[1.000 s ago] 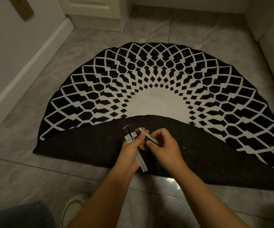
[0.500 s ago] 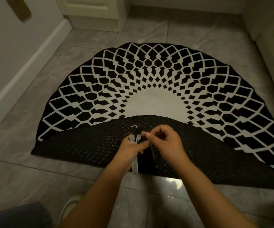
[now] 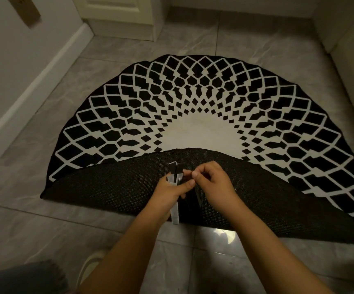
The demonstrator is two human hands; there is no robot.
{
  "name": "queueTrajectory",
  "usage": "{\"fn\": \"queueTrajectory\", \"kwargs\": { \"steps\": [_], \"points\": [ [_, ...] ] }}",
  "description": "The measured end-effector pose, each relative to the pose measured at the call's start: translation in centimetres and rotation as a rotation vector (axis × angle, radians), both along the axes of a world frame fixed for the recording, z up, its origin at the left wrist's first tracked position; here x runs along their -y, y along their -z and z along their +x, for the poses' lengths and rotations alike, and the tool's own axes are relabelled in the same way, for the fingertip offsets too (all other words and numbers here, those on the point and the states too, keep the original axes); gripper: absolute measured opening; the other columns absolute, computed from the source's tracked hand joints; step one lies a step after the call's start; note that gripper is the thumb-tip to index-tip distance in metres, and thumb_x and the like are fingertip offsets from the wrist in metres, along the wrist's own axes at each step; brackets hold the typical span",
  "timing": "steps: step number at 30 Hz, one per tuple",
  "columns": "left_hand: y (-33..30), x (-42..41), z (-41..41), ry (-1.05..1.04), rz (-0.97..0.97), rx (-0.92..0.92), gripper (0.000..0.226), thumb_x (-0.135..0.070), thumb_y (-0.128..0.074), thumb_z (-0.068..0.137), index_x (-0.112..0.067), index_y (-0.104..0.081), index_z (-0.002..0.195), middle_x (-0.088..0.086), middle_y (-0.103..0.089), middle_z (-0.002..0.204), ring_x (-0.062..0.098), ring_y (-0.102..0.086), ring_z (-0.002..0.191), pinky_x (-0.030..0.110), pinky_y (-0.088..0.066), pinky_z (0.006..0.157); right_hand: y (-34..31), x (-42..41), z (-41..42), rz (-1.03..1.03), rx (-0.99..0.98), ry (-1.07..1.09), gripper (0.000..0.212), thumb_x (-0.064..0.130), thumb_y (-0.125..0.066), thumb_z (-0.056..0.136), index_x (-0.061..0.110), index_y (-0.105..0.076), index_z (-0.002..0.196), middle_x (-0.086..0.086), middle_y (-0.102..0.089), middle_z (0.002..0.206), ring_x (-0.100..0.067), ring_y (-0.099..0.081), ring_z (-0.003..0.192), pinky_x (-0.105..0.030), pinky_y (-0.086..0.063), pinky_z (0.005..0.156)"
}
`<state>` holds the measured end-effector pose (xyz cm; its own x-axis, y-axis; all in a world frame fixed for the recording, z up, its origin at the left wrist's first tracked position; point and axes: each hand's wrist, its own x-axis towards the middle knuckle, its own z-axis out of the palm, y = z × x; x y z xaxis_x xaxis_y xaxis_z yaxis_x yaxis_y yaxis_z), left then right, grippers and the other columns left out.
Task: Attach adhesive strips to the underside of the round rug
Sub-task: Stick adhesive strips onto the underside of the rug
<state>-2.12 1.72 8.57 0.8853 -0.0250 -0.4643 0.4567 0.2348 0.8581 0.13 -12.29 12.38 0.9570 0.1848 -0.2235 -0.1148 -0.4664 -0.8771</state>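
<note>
1. Head view: the round rug [image 3: 203, 107] lies on the grey tiled floor [image 3: 129, 49], its near part folded back over itself so that the dark mesh underside [image 3: 112, 187] faces up; the black-and-white patterned top shows beyond the fold.
2. Head view: both hands are above the rug's folded underside, near the middle of the fold.
3. Head view: the left hand [image 3: 169, 192] grips a bundle of adhesive strips [image 3: 175, 209], fingers and thumb curled round it. The bundle stands roughly upright; its dark upper ends stick out above the hand and its pale lower end hangs down to the rug's near edge.
4. Head view: the right hand [image 3: 212, 183] is just beside the left one, thumb and forefinger pinched together at the top of a single strip [image 3: 197, 196] that hangs down in front of the underside. How much of this strip is freed from the bundle cannot be told.
5. Head view: no strip can be seen stuck on the rug's underside.
6. Head view: on the near left side of the rug, a pale shoe [image 3: 89, 266] and a grey trouser leg [image 3: 23, 279] show on the floor. Left of the rug runs a white skirting board [image 3: 33, 90]; beyond its far edge stands a cream door [image 3: 116, 11].
</note>
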Motion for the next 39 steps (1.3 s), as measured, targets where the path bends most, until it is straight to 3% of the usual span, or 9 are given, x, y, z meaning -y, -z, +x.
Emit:
{"fn": "queueTrajectory", "kwargs": {
  "steps": [5, 9, 15, 21, 24, 29, 34, 36, 39],
  "points": [
    [0.4, 0.2, -0.3, -0.019, -0.034, -0.042, 0.021, -0.012, -0.07, 0.082, -0.016, -0.07, 0.102, 0.001, -0.068, 0.083, 0.018, -0.055, 0.075, 0.032, -0.043, 0.067, 0.1, -0.1, -0.1, 0.02, -0.058, 0.012, 0.011, 0.014, -0.052, 0.097, 0.009, -0.06, 0.091, -0.001, -0.045, 0.102, 0.004, -0.05, 0.084, 0.002, -0.036, 0.067],
    [0.4, 0.5, -0.4, -0.077, -0.107, -0.066, 0.019, -0.008, -0.068, 0.083, -0.015, -0.069, 0.1, -0.005, -0.064, 0.066, 0.013, -0.048, 0.06, 0.029, -0.04, 0.062, 0.0, 0.1, -0.3, 0.141, -0.126, 0.054, 0.017, 0.009, -0.048, 0.098, -0.003, -0.059, 0.097, -0.004, -0.045, 0.1, 0.025, -0.053, 0.07, 0.003, -0.038, 0.062],
    [0.3, 0.9, -0.5, -0.132, -0.203, -0.073, 0.016, -0.008, -0.063, 0.086, -0.013, -0.067, 0.101, -0.003, -0.058, 0.061, 0.007, -0.046, 0.052, 0.024, -0.039, 0.056, 0.1, 0.1, -0.6, 0.18, -0.233, 0.146, 0.02, 0.019, -0.049, 0.098, 0.003, -0.06, 0.097, -0.009, -0.056, 0.092, -0.013, -0.052, 0.073, -0.02, -0.042, 0.058],
    [0.1, 1.0, -0.2, -0.326, -0.493, -0.162, 0.024, -0.019, -0.065, 0.076, -0.011, -0.065, 0.099, 0.0, -0.064, 0.076, 0.003, -0.041, 0.047, 0.016, -0.038, 0.045, 0.1, 0.3, -0.6, 0.424, -0.355, 0.37, 0.018, 0.017, -0.046, 0.098, 0.006, -0.06, 0.092, -0.008, -0.059, 0.084, -0.02, -0.052, 0.076, -0.031, -0.044, 0.069],
    [0.6, 0.9, 0.0, -0.452, -0.649, -0.198, 0.021, -0.022, -0.065, 0.075, -0.017, -0.067, 0.096, -0.002, -0.067, 0.086, 0.002, -0.04, 0.045, 0.014, -0.038, 0.042, 0.4, 0.6, -0.3, 0.607, -0.39, 0.466, 0.02, 0.012, -0.043, 0.098, 0.002, -0.061, 0.1, -0.009, -0.071, 0.098, -0.02, -0.059, 0.089, -0.031, -0.045, 0.075],
    [0.6, 1.0, -0.2, -0.502, -0.621, -0.218, 0.017, -0.024, -0.066, 0.074, -0.019, -0.069, 0.09, -0.003, -0.06, 0.084, 0.002, -0.039, 0.044, 0.014, -0.037, 0.043, 0.2, 0.9, 0.1, 0.914, -0.468, 0.649, 0.016, 0.011, -0.039, 0.099, 0.009, -0.055, 0.1, -0.009, -0.072, 0.104, -0.02, -0.066, 0.096, -0.03, -0.049, 0.08],
    [0.9, 1.1, -0.4, -0.531, -0.63, -0.226, 0.02, -0.024, -0.067, 0.075, -0.02, -0.068, 0.094, -0.003, -0.061, 0.086, 0.002, -0.04, 0.047, 0.015, -0.038, 0.045, 0.1, 1.5, 0.7, 1.226, -0.557, 0.886, 0.018, 0.016, -0.042, 0.101, 0.005, -0.051, 0.091, -0.01, -0.058, 0.095, -0.025, -0.065, 0.098, -0.046, -0.051, 0.089],
    [1.0, 1.1, -0.5, -0.535, -0.636, -0.226, 0.02, -0.023, -0.067, 0.074, -0.02, -0.069, 0.094, -0.003, -0.059, 0.084, 0.002, -0.04, 0.047, 0.015, -0.038, 0.044, 0.0, 2.2, 1.0, 1.358, -0.59, 0.975, 0.02, 0.018, -0.043, 0.102, 0.005, -0.051, 0.091, -0.009, -0.054, 0.086, -0.02, -0.06, 0.09, -0.046, -0.049, 0.09],
    [0.9, 0.9, -0.3, -0.543, -0.631, -0.227, 0.017, -0.024, -0.069, 0.072, -0.02, -0.072, 0.089, -0.003, -0.061, 0.086, 0.002, -0.039, 0.047, 0.015, -0.038, 0.044, 0.3, 3.2, 1.5, 1.454, -0.579, 1.046, 0.022, 0.024, -0.044, 0.101, 0.011, -0.05, 0.085, 0.001, -0.041, 0.066, -0.01, -0.042, 0.062, -0.033, -0.046, 0.072]
  ]
}}
